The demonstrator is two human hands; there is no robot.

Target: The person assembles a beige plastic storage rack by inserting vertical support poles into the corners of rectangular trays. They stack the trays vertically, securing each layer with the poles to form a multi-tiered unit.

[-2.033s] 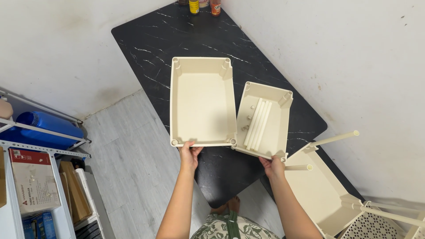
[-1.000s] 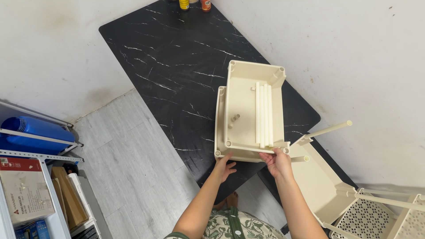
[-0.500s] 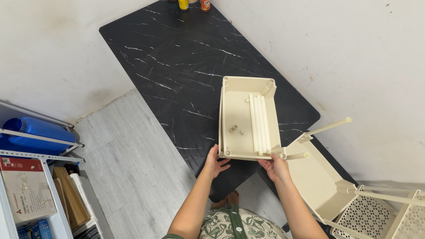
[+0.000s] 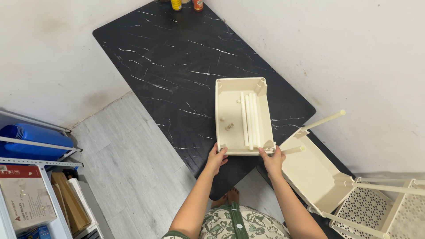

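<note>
The table (image 4: 168,66), black with white veining, extends away from both hands and carries the work. To the right of the right hand, a partly built cream cart (image 4: 327,177) leans on its side, posts pointing up and outward, with perforated panels at its far end. To the left of the left hand, a metal shelf (image 4: 31,194) holds a blue container and a carton. Two small jars stand at the table's far end, well apart from the hands.

The tray (image 4: 243,116), a cream rectangular bin, lies flat on the table directly ahead of both hands, open side up. Inside it, three white rods (image 4: 249,120) lie side by side along its length (right of centre), and a few small fittings (image 4: 226,125) lie loose toward the left.

To seat the tray well, keep it level so that rods and fittings do not roll. Keep pressure equal at both near corners. Guide the right corner clear of the cart post just beside it.

The left hand (image 4: 217,158) grips the tray's near left corner, fingers curled over the rim, thumb beneath. The right hand (image 4: 273,160) clasps the near right corner likewise, fingers partly closed on the rim. Neither hand is spread flat.
</note>
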